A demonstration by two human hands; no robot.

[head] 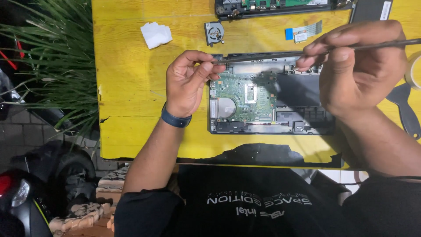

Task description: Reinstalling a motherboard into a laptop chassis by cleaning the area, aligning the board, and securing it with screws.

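The left hand (187, 83) pinches one end of a thin dark strip (258, 56) between thumb and forefinger, the other fingers curled in; a dark band circles its wrist. The right hand (355, 66) pinches the strip's far end with its fingertips pressed together, and a slim dark rod (386, 43) runs on from those fingers toward the right edge; whether rod and strip are one piece cannot be told. The strip lies level along the far rim of an opened laptop base (302, 101), whose green circuit board (245, 96) sits just below the left fingers on the yellow table (127, 87). Beyond the left fingertips lie a folded white tissue (156, 34) and a small round black fan (214, 33). Above the right fingertips lies a flat ribbon cable (302, 31) with a blue end and a small white label. Right of the right hand rest a black pry tool (405, 109) and a roll of tape (413, 70).
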